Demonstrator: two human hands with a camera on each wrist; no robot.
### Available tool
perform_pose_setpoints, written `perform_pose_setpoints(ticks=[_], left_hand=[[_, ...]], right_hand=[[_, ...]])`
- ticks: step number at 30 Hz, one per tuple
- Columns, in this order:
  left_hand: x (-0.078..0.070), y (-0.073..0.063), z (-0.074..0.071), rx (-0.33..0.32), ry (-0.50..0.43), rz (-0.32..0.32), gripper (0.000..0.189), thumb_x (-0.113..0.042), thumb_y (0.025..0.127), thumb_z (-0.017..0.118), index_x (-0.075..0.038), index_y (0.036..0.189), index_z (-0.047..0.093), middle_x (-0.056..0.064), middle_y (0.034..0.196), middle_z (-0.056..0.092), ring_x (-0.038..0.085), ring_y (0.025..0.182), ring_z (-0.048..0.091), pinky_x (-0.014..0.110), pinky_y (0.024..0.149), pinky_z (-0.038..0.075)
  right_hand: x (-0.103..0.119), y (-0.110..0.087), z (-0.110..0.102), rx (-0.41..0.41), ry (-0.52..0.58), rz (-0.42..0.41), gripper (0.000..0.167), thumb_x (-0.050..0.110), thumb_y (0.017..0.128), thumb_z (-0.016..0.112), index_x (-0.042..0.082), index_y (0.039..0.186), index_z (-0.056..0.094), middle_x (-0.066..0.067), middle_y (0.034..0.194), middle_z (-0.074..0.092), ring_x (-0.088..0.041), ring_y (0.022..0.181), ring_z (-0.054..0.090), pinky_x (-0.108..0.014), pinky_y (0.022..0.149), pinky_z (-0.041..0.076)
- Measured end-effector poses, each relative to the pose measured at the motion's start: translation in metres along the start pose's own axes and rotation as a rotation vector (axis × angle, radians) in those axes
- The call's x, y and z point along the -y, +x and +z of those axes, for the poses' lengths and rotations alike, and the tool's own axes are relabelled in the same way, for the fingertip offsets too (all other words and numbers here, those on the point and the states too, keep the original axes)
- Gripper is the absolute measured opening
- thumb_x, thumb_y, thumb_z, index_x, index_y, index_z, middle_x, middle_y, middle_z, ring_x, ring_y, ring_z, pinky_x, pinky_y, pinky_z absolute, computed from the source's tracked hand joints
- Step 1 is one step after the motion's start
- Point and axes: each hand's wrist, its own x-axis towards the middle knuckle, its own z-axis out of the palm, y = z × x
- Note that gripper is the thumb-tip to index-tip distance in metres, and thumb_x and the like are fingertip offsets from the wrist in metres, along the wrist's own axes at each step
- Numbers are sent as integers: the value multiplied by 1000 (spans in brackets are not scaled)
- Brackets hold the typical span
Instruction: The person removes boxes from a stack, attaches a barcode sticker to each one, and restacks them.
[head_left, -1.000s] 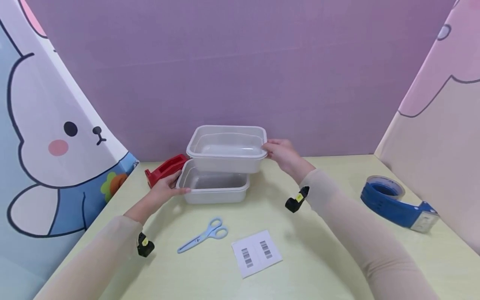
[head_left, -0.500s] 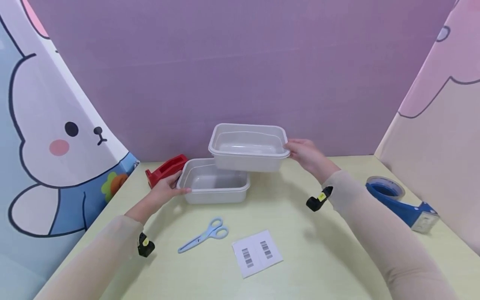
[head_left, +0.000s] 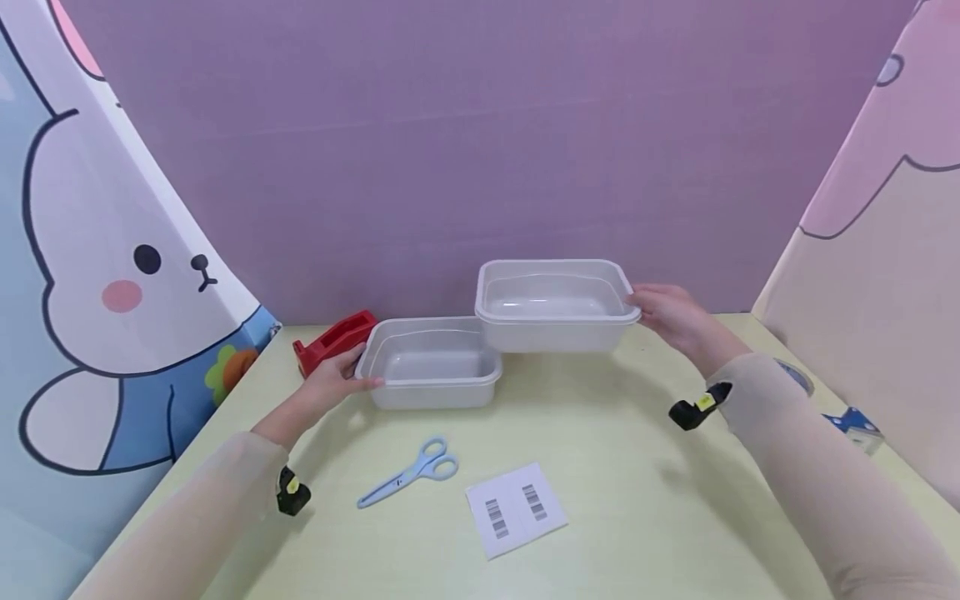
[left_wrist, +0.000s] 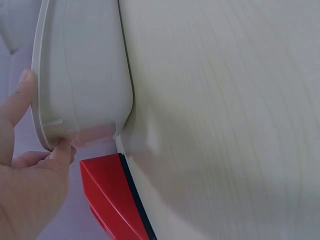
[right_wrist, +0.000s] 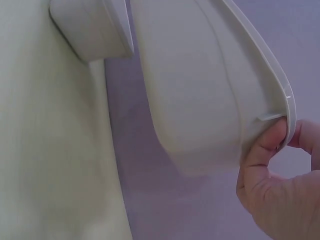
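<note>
Two pale grey-white plastic tubs with rounded corners are in the head view. My right hand (head_left: 671, 317) pinches the right rim of one plastic tub (head_left: 555, 333), which hangs above the table at the back. The right wrist view shows the thumb and curled fingers (right_wrist: 262, 155) on either side of that rim. The other plastic tub (head_left: 435, 396) stands on the table, lower and to the left. My left hand (head_left: 330, 387) holds its left end by the rim. In the left wrist view, curled fingers (left_wrist: 61, 152) lie under that rim.
A red tape dispenser (head_left: 337, 337) lies behind my left hand. Light blue scissors (head_left: 408, 473) and a white sheet with two barcodes (head_left: 517, 510) lie at the front. My right sleeve partly covers a blue tape dispenser (head_left: 855, 425). A purple wall (head_left: 480, 150) rises behind the table.
My right hand has carried the raised tub to the right, from over the other tub to beside it. The left hand and the standing tub have stayed in place.
</note>
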Motion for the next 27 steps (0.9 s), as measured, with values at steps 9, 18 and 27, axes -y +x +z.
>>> perform_pose_setpoints(ticks=[9,18,27], left_hand=[[-1,-1,0,-4,-2,4,92,-35,88,70,-11,155,13,19,158,25,41,143,27,49,109,39],[-3,-4,0,-6,-1,-10,94,-39,86,71,-13,156,13,18,159,24,40,144,26,49,110,39],[-4,-6,1,-2,0,-15,93,-38,88,70,-14,156,11,16,159,23,40,144,25,50,109,39]], right_hand=[[-17,-6,-29,13,105,13,16,-2,95,52,4,105,62,6,88,66,-5,86,62,-15,78,54],[-38,-6,-48,46,26,57,47,0,96,51,-14,138,36,11,89,67,-4,85,62,-16,77,55],[-62,0,-57,100,-54,83,60,3,100,45,-17,146,12,16,92,65,-2,89,63,-16,80,55]])
